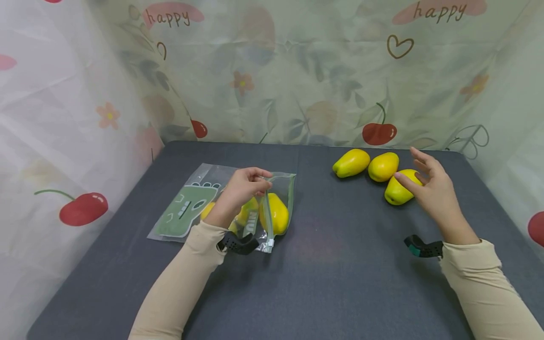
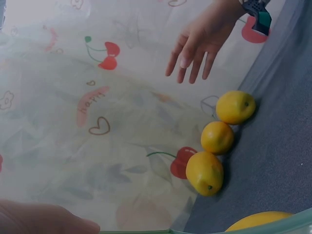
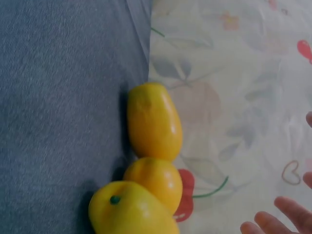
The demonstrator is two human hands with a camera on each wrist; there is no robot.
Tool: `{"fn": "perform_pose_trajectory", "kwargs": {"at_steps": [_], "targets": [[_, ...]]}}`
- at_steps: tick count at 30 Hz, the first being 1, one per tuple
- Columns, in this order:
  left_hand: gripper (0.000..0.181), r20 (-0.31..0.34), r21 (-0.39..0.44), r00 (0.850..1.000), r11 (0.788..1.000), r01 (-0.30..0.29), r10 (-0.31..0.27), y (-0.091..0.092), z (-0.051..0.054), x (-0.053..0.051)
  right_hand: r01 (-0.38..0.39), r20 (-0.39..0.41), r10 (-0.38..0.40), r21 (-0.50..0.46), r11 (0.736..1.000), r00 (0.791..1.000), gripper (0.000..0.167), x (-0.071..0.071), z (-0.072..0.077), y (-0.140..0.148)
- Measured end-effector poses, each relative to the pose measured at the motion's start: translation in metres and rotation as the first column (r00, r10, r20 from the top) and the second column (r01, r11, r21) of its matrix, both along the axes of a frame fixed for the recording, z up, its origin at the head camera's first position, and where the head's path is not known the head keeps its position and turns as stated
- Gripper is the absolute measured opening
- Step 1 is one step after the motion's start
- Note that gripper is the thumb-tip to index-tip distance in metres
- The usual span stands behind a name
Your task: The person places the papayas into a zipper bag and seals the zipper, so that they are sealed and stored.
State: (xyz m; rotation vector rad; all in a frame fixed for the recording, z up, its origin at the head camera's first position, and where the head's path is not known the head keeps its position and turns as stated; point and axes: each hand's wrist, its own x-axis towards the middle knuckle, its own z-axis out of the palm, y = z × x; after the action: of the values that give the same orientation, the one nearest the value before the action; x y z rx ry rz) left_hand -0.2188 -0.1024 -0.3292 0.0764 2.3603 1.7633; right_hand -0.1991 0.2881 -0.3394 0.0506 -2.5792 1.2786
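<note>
My left hand (image 1: 244, 191) pinches the open edge of a clear zip bag (image 1: 291, 198) with a green print; yellow fruits, one a mango-like fruit (image 1: 277, 214), lie inside. In the left wrist view part of that hand (image 2: 44, 218) shows beside the bag's rim (image 2: 287, 222). My right hand (image 1: 437, 193), fingers spread, hovers over the nearest of three yellow fruits (image 1: 399, 189) at the right back, holding nothing. Beside it lie a middle fruit (image 1: 383, 166) and a left fruit (image 1: 351, 163). The right wrist view shows the three fruits (image 3: 154, 122) and fingertips (image 3: 273, 224) at the lower right.
A dark grey table (image 1: 331, 283) lies under everything. Patterned cloth (image 1: 289, 71) hangs behind the table and at both sides. The flat printed part of the bag (image 1: 187, 212) spreads to the left of my left hand.
</note>
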Motion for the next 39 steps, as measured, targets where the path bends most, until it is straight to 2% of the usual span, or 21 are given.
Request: {"fn": "perform_pose_trajectory", "kwargs": {"at_steps": [9,16,23,28,39], "targets": [[0.033,-0.008,-0.002,1.000,1.000,0.004,-0.004,0.000,0.000,0.000,0.052,0.061,-0.054,0.027,0.998,0.997,0.079,-0.008,-0.007,0.010],[0.032,-0.008,-0.008,1.000,1.000,0.001,-0.001,-0.001,-0.001,-0.001,0.079,0.135,-0.086,0.051,0.996,0.987,0.079,-0.019,-0.021,0.024],[0.029,-0.005,-0.014,1.000,1.000,-0.001,0.001,-0.001,0.000,-0.001,0.109,0.257,-0.133,0.106,0.988,0.957,0.087,-0.029,-0.037,0.042],[0.026,-0.002,-0.021,1.000,1.000,-0.005,0.005,0.000,0.001,0.000,0.091,0.308,-0.125,0.120,0.989,0.943,0.095,-0.038,-0.049,0.047],[0.026,0.003,-0.025,1.000,1.000,-0.009,0.009,0.000,0.001,0.000,0.053,0.330,-0.105,0.163,0.985,0.938,0.100,-0.050,-0.059,0.042]]}}
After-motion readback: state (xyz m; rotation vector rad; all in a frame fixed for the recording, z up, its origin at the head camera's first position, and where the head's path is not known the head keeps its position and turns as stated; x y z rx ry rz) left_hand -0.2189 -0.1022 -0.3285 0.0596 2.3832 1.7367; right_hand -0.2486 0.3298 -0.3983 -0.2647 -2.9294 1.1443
